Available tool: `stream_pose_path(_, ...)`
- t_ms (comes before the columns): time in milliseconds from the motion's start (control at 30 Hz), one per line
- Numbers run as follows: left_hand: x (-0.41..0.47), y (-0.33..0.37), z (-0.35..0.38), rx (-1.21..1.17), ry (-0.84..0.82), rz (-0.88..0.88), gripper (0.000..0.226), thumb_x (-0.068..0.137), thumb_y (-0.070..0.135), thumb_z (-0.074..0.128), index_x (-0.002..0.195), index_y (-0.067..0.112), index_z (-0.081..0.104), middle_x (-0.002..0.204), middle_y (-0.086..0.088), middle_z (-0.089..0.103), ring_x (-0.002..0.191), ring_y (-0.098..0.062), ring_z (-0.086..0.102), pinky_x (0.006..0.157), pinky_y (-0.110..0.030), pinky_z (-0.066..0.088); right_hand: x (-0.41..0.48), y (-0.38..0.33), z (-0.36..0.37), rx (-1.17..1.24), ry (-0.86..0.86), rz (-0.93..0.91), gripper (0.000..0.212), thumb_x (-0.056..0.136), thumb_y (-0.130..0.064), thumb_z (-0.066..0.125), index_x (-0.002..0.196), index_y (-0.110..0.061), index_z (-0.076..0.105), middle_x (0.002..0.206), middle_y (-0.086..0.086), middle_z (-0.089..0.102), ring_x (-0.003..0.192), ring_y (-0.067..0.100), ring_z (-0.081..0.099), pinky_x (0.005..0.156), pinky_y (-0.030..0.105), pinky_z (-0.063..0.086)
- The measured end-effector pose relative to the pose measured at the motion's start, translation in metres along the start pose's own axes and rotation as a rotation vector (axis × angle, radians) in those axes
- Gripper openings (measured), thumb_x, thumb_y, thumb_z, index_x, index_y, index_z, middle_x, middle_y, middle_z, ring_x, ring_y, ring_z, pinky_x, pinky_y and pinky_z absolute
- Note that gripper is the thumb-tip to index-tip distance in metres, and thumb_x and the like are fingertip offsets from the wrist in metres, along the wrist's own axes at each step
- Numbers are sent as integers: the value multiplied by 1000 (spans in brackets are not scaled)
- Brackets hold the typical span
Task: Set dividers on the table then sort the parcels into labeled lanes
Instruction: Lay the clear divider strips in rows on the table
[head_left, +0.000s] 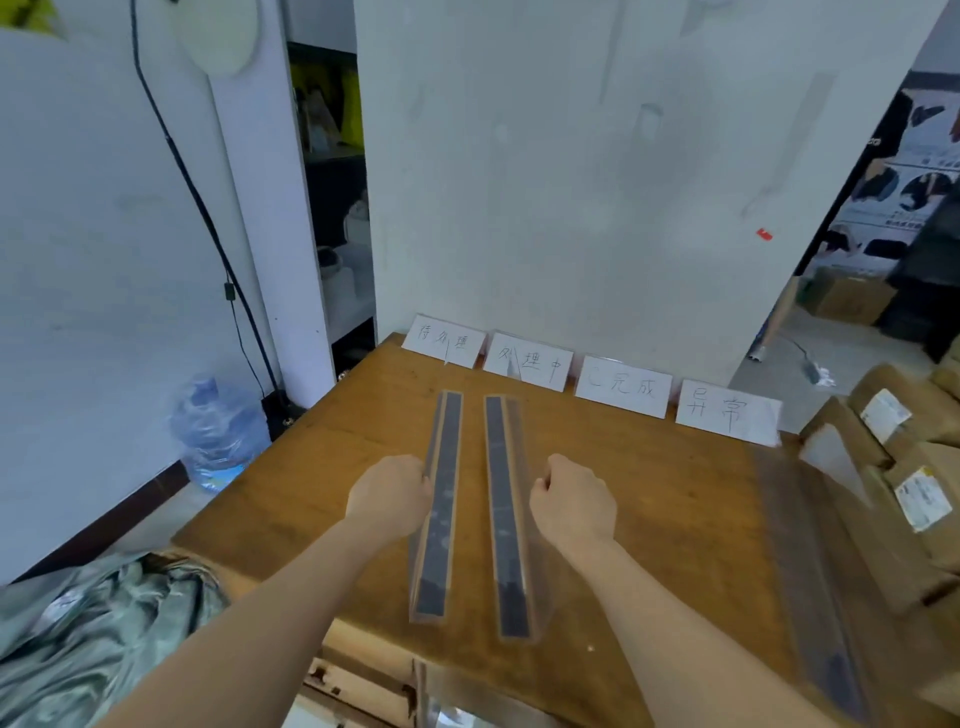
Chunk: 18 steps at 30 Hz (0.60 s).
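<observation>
A: Hands first: what had each got hold of?

B: The left hand (389, 493) was curled tight, its fingers pinching the outer edge of the left divider (441, 519). The right hand (571, 501) was a closed fist gripping the clear outer rim of the right divider (504, 519).

A: What were the dividers like?

B: Long, narrow strips of clear plastic, each with a dark matte band down its length. Those two ran side by side between the hands, nearly parallel, over the worn wooden table (649, 519). I couldn't tell whether they rested on it. A third divider (810, 571) lay well off to the right of the right hand, making three in all.

A: And the parcels?

B: They were beyond that third strip, at the table's right edge. The parcels (883, 530) were boxy, wrapped in brown kraft and piled together, with two white printed labels showing. I couldn't count the pile.

A: Farther out?

B: Four white label cards (621, 387), handwritten, stood in a row against the grey wall past the dividers' far ends. Left of the left hand, down on the floor, stood one translucent blue water bottle (218, 431).
</observation>
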<state>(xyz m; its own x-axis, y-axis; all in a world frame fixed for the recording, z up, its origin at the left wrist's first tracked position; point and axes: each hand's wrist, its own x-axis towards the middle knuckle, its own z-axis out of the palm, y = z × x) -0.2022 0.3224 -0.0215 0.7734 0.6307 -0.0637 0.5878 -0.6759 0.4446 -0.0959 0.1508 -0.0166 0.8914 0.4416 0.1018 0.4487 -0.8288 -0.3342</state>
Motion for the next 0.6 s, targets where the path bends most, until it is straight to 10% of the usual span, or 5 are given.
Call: stream_pose_path(600,64,-90,-2,125,-38,-88,29,97,21,39,79,14,59,69,3,55,58,-11,50,52,-23,40,44,-65,73,-15,-70,-5,13,100,-29,43,96,-21,53,87,-2,64,81,16,65,73,33,57)
